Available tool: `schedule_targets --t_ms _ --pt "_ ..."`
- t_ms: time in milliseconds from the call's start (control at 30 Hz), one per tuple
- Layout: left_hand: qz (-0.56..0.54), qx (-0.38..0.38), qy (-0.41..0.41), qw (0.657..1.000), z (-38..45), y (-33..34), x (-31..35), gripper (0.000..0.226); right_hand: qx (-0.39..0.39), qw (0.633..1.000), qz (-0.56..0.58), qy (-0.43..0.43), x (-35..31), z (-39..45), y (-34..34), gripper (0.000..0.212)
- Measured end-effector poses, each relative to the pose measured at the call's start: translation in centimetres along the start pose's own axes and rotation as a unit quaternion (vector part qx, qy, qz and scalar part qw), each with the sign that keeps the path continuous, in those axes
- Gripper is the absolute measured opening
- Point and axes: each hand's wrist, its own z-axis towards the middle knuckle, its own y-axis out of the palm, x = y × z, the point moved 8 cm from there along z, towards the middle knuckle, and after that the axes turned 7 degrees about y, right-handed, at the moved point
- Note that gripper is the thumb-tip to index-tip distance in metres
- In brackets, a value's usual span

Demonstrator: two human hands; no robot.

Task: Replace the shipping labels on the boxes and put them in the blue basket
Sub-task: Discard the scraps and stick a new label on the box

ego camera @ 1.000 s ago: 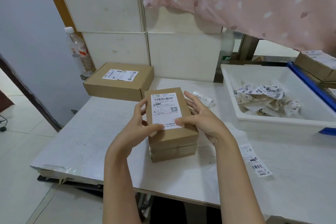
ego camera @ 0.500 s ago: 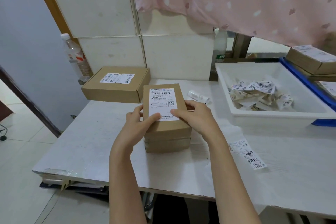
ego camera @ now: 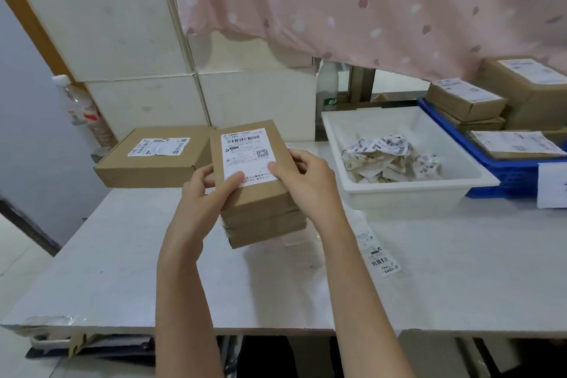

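A small brown cardboard box (ego camera: 260, 193) with a white shipping label (ego camera: 245, 153) on its top sits tilted above the table, held from both sides. My left hand (ego camera: 202, 193) grips its left side, the thumb pressing the label's lower edge. My right hand (ego camera: 303, 184) grips the right side, its thumb also on the label. The blue basket (ego camera: 503, 175) stands at the far right and holds several labelled brown boxes (ego camera: 466, 98). A second flat brown box (ego camera: 150, 159) with a label lies at the back left.
A white tray (ego camera: 408, 190) with crumpled old labels stands right of my hands. A loose label strip (ego camera: 377, 252) lies on the white table (ego camera: 460, 285). A plastic bottle (ego camera: 86, 113) stands at the left wall, a white bottle (ego camera: 328, 86) behind the tray. A pink curtain hangs above.
Both hands have closed in around the box and lifted its near end slightly. The view has shifted right, showing more of the blue basket.
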Motion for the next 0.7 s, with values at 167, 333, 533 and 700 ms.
schedule_targets --t_ms 167,333,533,700 --pt "-0.011 -0.023 0.029 0.999 -0.3 3.3 2.4 0.042 0.04 0.999 0.02 -0.012 -0.8 -0.5 -3.6 0.028" --pt "-0.006 -0.049 0.046 0.998 -0.5 6.8 4.3 0.047 0.064 0.997 0.036 -0.018 -0.9 -0.7 -7.3 0.028" --pt "0.002 -0.082 0.078 0.994 -0.5 12.7 6.8 0.055 0.124 0.992 0.031 -0.021 -0.7 -1.0 -13.5 0.033" --pt "-0.002 -0.135 0.091 0.987 -0.9 19.6 8.9 0.059 0.192 0.981 0.017 -0.005 -0.9 -1.5 -20.2 0.036"
